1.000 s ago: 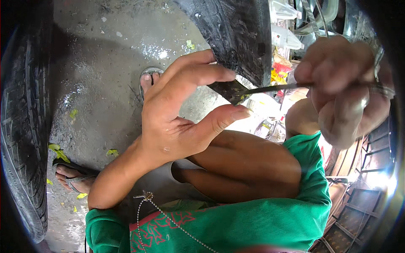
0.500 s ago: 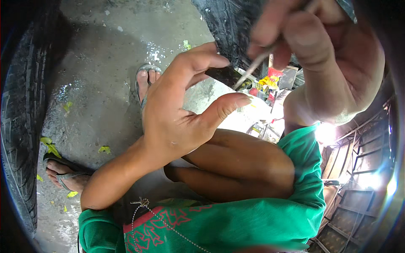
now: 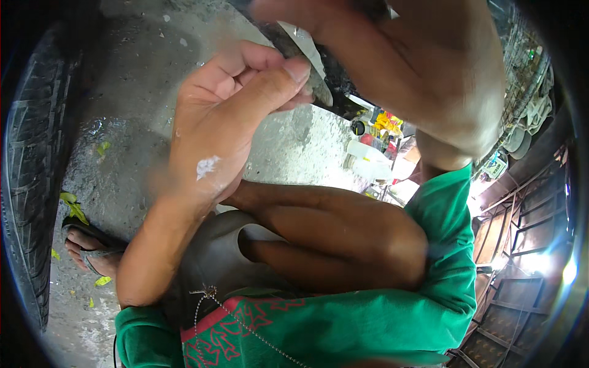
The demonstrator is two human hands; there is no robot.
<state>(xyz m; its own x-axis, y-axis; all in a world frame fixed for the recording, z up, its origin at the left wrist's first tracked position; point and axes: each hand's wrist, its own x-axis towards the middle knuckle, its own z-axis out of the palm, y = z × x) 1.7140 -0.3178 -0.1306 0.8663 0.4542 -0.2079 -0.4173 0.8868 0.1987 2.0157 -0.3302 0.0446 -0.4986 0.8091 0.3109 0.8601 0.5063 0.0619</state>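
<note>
The bare left hand [image 3: 230, 101] is closed, thumb upon fingers; the long, flat, dark strip [image 3: 320, 89] lies just beside, at two o'clock, its axis from eleven to five; whether pinched, I cannot tell. The bare right hand [image 3: 297, 13], blurred at one o'clock, is farther; its grip is unclear.

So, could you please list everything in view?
Tyre: one, black, left edge
Floor: one, grey, upper left
Leaves: several, yellowish, on floor
Dark object: one, black, upper middle
Container: one, whitish, right of centre
Yellow item: one, above container
Frames: several, dark, lower right
Shirt: one, green, bottom
Necklace: one, silver, over shirt
Shorts: one, grey, middle
Sandal: one, dark, lower left
Foot: one, bare, in sandal
Leg: at least one, bent, middle
Left hand: one, smudged white, upper middle
Right hand: one, blurred, top edge
</note>
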